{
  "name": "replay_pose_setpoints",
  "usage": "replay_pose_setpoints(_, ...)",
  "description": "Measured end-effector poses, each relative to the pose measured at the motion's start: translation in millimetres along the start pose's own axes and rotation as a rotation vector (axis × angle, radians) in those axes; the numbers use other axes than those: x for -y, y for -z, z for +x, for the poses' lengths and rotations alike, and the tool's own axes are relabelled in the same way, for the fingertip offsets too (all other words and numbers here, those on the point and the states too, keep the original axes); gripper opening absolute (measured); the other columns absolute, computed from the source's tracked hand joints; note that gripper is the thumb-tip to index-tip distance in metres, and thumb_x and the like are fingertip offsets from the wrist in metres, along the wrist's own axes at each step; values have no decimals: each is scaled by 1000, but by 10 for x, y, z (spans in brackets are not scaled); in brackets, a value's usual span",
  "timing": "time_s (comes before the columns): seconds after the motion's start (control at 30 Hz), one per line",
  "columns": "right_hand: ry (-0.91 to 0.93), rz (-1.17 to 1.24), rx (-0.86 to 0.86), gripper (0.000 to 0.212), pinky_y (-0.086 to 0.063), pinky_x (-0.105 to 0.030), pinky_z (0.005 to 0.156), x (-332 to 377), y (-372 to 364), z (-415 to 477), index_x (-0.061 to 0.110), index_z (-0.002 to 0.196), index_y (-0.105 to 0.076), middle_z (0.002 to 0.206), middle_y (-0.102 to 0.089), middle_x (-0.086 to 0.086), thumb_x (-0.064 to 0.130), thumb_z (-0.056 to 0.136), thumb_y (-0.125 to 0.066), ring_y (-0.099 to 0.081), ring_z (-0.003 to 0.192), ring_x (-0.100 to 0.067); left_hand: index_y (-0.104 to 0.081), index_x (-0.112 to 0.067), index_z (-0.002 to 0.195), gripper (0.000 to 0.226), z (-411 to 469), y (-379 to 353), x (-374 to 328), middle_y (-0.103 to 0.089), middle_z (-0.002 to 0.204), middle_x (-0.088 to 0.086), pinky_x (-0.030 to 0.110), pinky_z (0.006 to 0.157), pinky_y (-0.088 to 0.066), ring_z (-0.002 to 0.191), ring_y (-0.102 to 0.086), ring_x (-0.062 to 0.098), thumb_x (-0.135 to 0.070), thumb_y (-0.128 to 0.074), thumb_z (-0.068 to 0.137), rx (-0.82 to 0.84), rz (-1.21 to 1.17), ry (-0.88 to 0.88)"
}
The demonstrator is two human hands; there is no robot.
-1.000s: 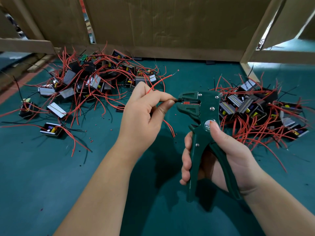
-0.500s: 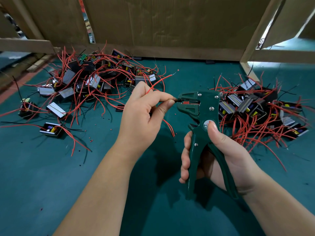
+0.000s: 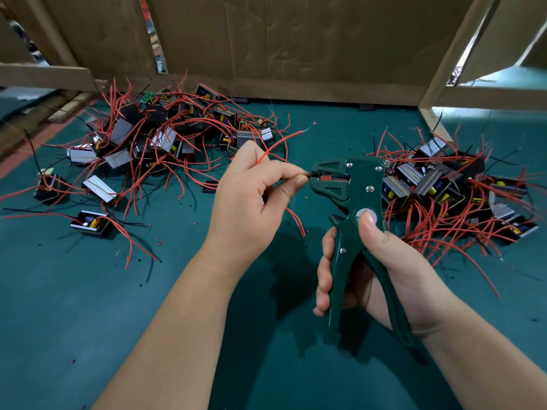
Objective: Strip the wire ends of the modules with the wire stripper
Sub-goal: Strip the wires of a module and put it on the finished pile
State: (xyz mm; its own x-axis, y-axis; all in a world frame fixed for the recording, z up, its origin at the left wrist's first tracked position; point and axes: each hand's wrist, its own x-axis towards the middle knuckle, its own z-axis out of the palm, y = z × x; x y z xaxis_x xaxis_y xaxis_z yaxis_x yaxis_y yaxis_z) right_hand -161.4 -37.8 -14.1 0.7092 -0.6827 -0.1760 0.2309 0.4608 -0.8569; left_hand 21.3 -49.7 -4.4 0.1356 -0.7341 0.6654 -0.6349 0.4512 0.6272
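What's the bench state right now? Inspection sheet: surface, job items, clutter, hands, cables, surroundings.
Surface: green mat, covering the bench.
Job's things: wire stripper held upright, jaws at a wire end; left pile of modules; right pile of modules.
Clutter: red insulation bits scattered on the mat.
Hands: left hand pinches the wire end between thumb and forefinger; right hand grips the stripper's handles.
Cables: red and black leads tangled through both piles; one red wire arcs up from the left hand.
Surroundings: cardboard wall behind; wooden frame at right.

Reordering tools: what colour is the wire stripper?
The wire stripper is dark green; head view shows it.
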Motion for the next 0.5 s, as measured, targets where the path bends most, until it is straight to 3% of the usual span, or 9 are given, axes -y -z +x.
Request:
replay_pose_setpoints(0.2, 11, -3, -51, 61, -52, -44, 57, -22, -26, -1, 11, 76, -63, 63, -57, -20, 67, 57, -76, -58, 53, -31, -73, -14, 89, 10, -4, -5, 3, -39, 77, -4, 13, 64, -34, 67, -40, 7, -16, -63, 89, 21, -1, 1)
replay_pose_setpoints(0.3, 15, 37, -109, 59, -51, -41, 52, -37, -99, -1, 11, 72, -60, 58, -53, -19, 67, 60, -71, -55, 47, -29, -62, -21, 98, 10, -19, -20, 18, -43, 80, -5, 17, 63, -36, 63, -42, 8, -21, -53, 95, 61, -57, 28)
replay_pose_setpoints(0.4, 49, 55, -291, 55, -45, -33, 43, -27, -115, 32, 12, 61, -53, 49, -44, -13, 66, 65, -64, -43, 35, -24, -43, -31, 101, 8, -36, -42, 22, -39, 72, -4, 23, 59, -37, 60, -41, 15, -32, -35, 98, 101, -250, 162)
replay_pose_setpoints(0.5, 48, 151, -317, 51, -47, -34, 44, 26, -94, 62, 13, 64, -55, 54, -48, -12, 64, 70, -51, -48, 41, -25, -43, -29, 100, 24, -28, -81, -8, -43, 66, -14, 20, 58, -39, 55, -44, 10, -43, -25, 95, 63, -417, 326)
